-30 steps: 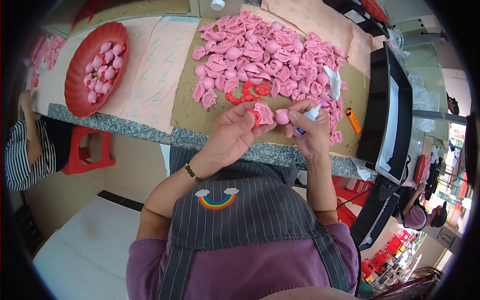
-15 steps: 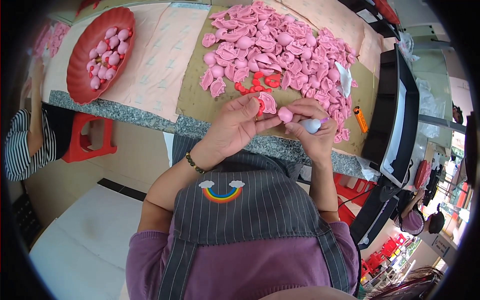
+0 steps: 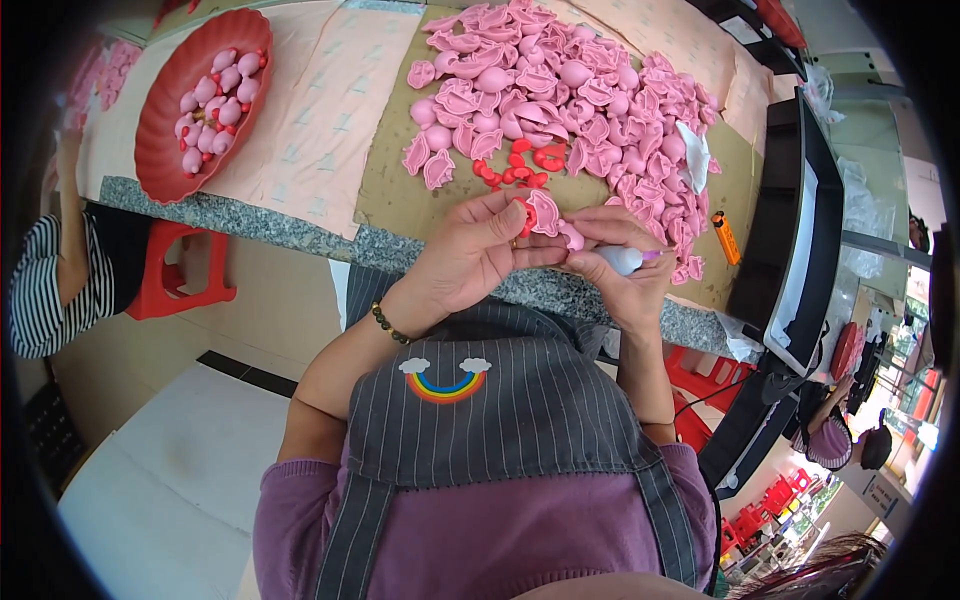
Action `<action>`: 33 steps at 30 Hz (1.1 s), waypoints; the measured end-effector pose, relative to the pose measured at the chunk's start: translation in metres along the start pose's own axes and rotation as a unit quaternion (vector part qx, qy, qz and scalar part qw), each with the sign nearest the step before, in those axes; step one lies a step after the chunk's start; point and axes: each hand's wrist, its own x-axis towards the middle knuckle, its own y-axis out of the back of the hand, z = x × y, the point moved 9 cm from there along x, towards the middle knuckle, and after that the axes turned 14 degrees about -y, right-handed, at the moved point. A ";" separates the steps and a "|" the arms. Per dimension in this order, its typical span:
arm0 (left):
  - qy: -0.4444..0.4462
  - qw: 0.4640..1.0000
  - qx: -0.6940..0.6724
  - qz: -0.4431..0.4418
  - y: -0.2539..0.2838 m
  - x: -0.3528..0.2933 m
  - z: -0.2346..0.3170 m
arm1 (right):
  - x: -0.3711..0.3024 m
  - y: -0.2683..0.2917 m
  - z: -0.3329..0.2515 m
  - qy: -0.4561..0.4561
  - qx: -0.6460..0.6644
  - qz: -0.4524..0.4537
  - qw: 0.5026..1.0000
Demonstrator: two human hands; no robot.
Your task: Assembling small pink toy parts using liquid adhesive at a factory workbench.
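Observation:
My left hand (image 3: 468,243) is closed, with the thumb and fingers pinching a small red plastic piece (image 3: 527,217) and a pink wavy-edged half shell (image 3: 544,212). Close beside it, my right hand (image 3: 630,288) pinches a small rounded pink piece (image 3: 571,236) in its fingertips. The same hand grips a small whitish squeeze bottle (image 3: 621,261) with a purple tip. Left fingers reach right up to the rounded piece; whether they touch it I cannot tell. Beyond my hands lie several loose red pieces (image 3: 514,174) and a big heap of pink shells (image 3: 560,95).
At the left stands a red scalloped tray (image 3: 157,135) holding pink and red parts. An orange and black tool (image 3: 726,238) and white paper (image 3: 693,157) lie right of the heap, near a black bin (image 3: 822,215). A co-worker's striped sleeve (image 3: 38,270) and red stool (image 3: 185,272) are at far left.
My right hand has turned the rounded pink piece and brought it closer to the shell in my left hand. The bottle has tilted slightly. The heap stays as it was.

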 end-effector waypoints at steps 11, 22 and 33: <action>0.006 1.000 -0.017 0.004 -0.004 -0.002 -0.003 | -0.010 0.002 -0.001 -0.062 -0.009 0.044 0.997; -0.017 0.998 0.055 -0.018 -0.004 -0.002 -0.004 | -0.011 0.000 -0.030 0.015 -0.086 0.125 0.988; -0.062 0.987 0.145 -0.028 -0.004 0.001 0.000 | -0.014 -0.009 -0.043 0.070 -0.165 0.142 0.973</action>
